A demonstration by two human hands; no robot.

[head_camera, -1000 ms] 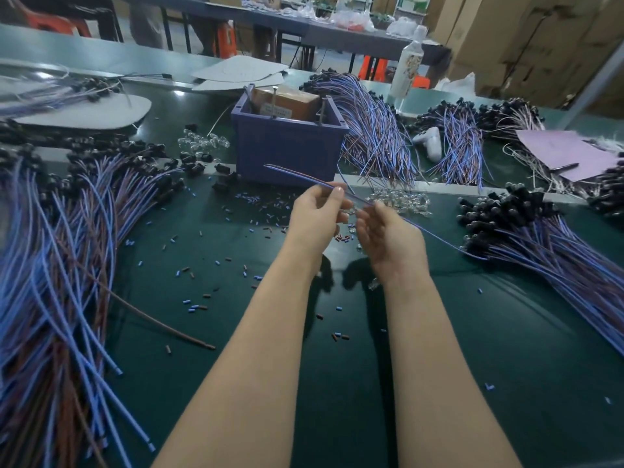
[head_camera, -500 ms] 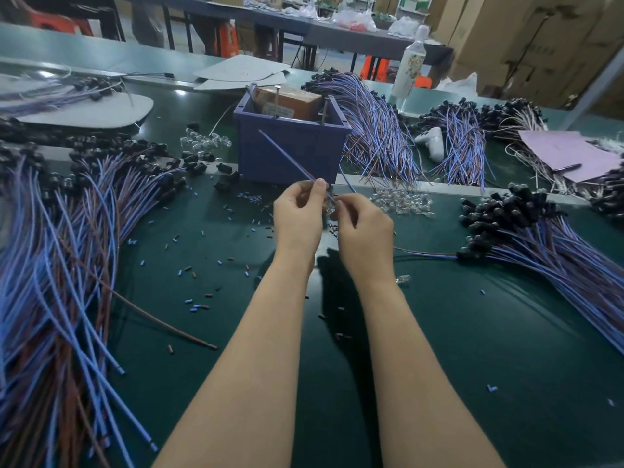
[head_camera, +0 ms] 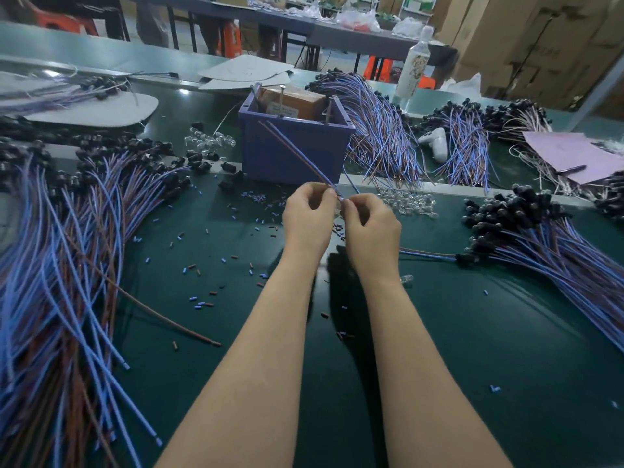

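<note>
A thin blue and brown wire pair (head_camera: 294,154) rises up and to the left from between my hands, in front of the purple bin. My left hand (head_camera: 309,217) pinches the pair near its lower end with curled fingers. My right hand (head_camera: 371,228) meets it fingertip to fingertip and pinches the wire's end, where a small clear part (head_camera: 341,201) barely shows. What sits exactly between the fingertips is mostly hidden.
A purple bin (head_camera: 293,153) stands just behind my hands. Large heaps of blue and brown wires with black caps lie at the left (head_camera: 57,265) and right (head_camera: 553,251). Clear LEDs (head_camera: 408,201) lie near the bin, and cut insulation bits (head_camera: 199,268) dot the green mat.
My hands came together in front of the bin. The wire swung from nearly level to steeply upright, leaning left. The wire's far end left the right-hand heap.
</note>
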